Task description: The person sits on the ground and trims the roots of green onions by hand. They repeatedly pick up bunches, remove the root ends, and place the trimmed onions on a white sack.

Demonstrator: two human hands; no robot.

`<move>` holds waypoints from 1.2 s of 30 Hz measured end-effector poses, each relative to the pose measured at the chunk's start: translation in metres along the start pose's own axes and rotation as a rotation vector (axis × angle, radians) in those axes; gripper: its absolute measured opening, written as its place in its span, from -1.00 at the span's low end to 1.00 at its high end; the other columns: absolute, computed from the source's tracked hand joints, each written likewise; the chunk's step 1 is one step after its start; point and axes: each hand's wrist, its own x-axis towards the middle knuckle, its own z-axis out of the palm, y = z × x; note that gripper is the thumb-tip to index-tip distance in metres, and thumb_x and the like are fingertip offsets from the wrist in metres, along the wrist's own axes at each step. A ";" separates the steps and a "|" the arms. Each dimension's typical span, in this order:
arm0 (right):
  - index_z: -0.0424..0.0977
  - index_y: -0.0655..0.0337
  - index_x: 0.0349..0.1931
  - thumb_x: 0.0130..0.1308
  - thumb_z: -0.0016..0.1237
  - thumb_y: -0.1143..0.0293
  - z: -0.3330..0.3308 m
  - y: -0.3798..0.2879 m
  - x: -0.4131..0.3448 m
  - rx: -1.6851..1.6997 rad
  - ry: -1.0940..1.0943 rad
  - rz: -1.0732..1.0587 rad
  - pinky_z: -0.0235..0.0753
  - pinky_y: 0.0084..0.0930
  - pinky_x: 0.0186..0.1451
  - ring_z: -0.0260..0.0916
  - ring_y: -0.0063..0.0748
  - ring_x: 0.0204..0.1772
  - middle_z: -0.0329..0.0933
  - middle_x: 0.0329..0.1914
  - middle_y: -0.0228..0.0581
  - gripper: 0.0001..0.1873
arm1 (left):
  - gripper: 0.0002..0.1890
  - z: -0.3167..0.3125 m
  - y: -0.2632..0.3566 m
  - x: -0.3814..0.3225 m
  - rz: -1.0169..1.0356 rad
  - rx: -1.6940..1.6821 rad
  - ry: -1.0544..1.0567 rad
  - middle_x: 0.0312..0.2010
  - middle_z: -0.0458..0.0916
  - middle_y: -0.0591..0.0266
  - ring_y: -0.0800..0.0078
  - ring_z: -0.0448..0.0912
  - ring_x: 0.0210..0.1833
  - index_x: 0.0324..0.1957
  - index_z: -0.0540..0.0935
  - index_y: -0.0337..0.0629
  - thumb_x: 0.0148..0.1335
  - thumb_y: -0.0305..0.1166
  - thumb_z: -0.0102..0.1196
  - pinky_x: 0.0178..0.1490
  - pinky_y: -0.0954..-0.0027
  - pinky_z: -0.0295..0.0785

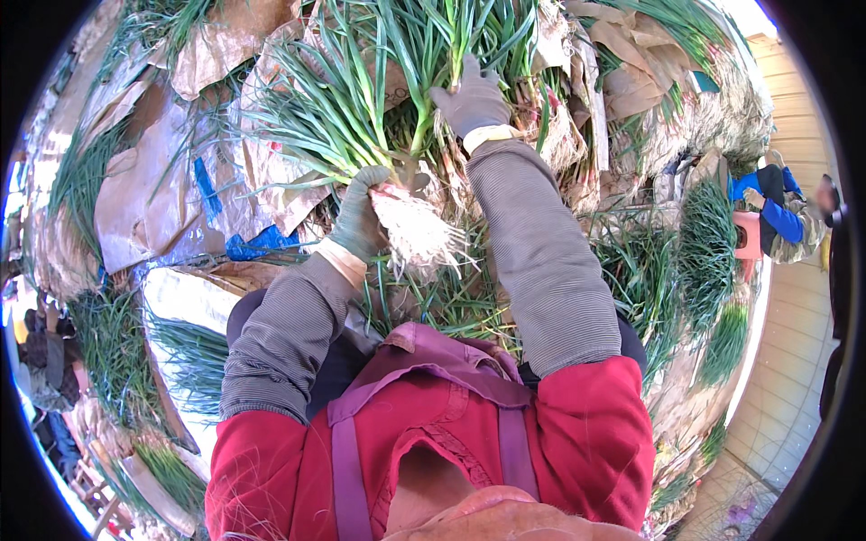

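My left hand, in a grey-green glove, is closed around the lower stems of a bunch of green onions. The pale, stringy roots of that bunch point down and to the right, and its green leaves fan up and to the left. My right hand, in a grey glove, reaches forward to more green onions at the top of the view. Its fingers are partly spread at their stems; whether it grips any cannot be told. Reddish stems and dry roots lie just right of it.
Brown paper or sacking lies among onion piles at the left, near a blue plastic scrap. Loose green leaves cover the ground before my lap. A person sits at the far right by a pink stool; others are at the far left.
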 end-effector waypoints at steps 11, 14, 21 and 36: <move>0.16 -0.02 0.23 0.19 -0.05 0.05 -0.028 0.116 0.040 -0.250 0.279 0.004 0.41 -0.13 0.00 0.40 0.00 0.03 0.35 0.10 0.00 -0.39 | -0.76 -0.053 0.048 -0.025 0.036 -0.166 -0.143 -0.24 0.57 -0.04 0.17 0.58 -0.25 -0.31 0.52 -0.25 0.04 -0.29 0.09 -0.10 0.18 0.55; 0.44 0.14 -0.17 0.21 -0.06 0.18 -0.020 0.042 -0.012 0.202 0.626 -0.698 0.50 -0.32 -0.25 0.45 -0.35 -0.30 0.48 -0.35 -0.17 -0.72 | -0.77 -0.065 0.036 -0.009 0.067 -0.030 0.015 -0.36 0.55 0.06 0.22 0.55 -0.31 -0.32 0.47 -0.20 0.01 -0.29 0.08 -0.17 0.23 0.52; 0.37 0.20 -0.25 0.23 -0.22 0.22 0.041 -0.029 -0.090 0.121 0.007 -0.774 0.25 -0.12 0.14 0.39 0.06 -0.09 0.47 -0.28 0.03 -0.75 | -0.87 -0.047 0.035 -0.016 0.044 -0.014 0.037 -0.48 0.51 0.23 0.35 0.52 -0.42 -0.41 0.49 -0.14 0.02 -0.33 0.09 -0.23 0.30 0.52; 0.40 0.16 -0.23 0.28 -0.28 0.30 0.015 -0.015 -0.061 0.201 0.167 -0.631 0.44 -0.23 -0.21 0.46 -0.16 -0.33 0.47 -0.36 -0.16 -0.80 | -0.86 -0.053 0.010 -0.008 0.033 0.284 0.273 -0.65 0.44 0.19 0.43 0.42 -0.65 -0.51 0.41 -0.20 -0.03 -0.40 0.09 -0.56 0.43 0.42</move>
